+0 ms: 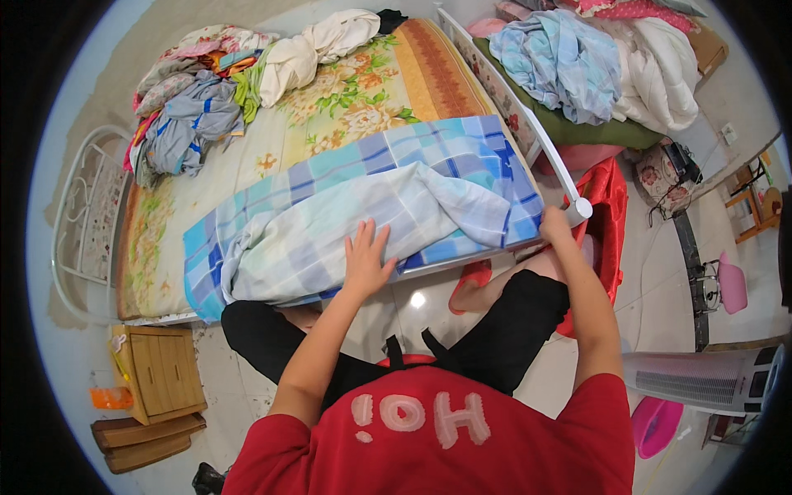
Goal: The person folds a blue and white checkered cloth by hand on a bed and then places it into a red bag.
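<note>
A blue, white and lilac checked cloth (346,198) lies along the near edge of the bed, its paler underside folded up over part of it. My left hand (368,258) rests on this pale layer, palm down with fingers spread. At the cloth's right corner, beside the white bedpost (578,211), my right hand (555,225) has its fingers curled on the edge; the fingertips are partly hidden. Beneath the cloth is a floral mattress cover (365,117) in yellow and orange.
Crumpled clothes (198,117) are heaped at the bed's far left. Past the white bed rail (526,117) lie a bunched blue checked cloth (560,62) and a white quilt (659,74). Red fabric (609,216) hangs near the bedpost. A wooden cabinet (161,371) stands left.
</note>
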`<action>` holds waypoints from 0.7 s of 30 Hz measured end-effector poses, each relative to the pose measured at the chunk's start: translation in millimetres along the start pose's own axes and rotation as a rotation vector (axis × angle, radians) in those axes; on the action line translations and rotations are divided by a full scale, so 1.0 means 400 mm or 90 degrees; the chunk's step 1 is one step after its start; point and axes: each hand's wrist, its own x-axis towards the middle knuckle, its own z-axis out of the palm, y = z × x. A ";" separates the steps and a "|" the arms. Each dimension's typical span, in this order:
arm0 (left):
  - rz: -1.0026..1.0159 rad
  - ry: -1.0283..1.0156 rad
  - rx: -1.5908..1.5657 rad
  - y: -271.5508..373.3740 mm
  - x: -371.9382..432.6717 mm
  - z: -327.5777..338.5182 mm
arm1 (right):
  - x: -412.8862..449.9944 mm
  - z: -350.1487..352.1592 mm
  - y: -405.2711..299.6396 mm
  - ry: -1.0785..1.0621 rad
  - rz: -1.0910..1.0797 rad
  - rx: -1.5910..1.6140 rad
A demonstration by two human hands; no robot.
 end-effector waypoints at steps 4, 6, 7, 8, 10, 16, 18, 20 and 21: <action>-0.013 -0.010 0.029 -0.015 0.011 -0.005 | 0.000 -0.041 0.013 0.030 0.023 -0.108; -0.016 -0.014 0.025 -0.023 0.014 -0.006 | 0.002 -0.027 0.008 -0.052 0.032 -0.179; -0.023 -0.013 0.022 -0.027 0.013 -0.009 | 0.001 -0.030 0.002 -0.051 0.032 -0.179; -0.029 -0.010 0.017 -0.032 0.013 -0.012 | -0.002 -0.031 -0.006 -0.065 0.030 -0.222; -0.037 0.049 0.012 -0.088 -0.008 -0.028 | -0.033 -0.068 -0.118 -0.024 -0.011 -0.280; -0.053 0.285 0.039 -0.242 0.058 -0.085 | -0.036 -0.065 -0.272 0.187 -0.326 0.204; -0.080 0.307 0.105 -0.280 0.079 -0.119 | -0.054 -0.062 -0.297 0.072 -0.318 0.165; -0.187 0.228 0.206 -0.322 0.098 -0.123 | -0.037 -0.050 -0.284 -0.105 -0.253 0.073; -0.189 0.230 0.204 -0.326 0.099 -0.136 | -0.037 -0.059 -0.277 -0.104 -0.255 0.070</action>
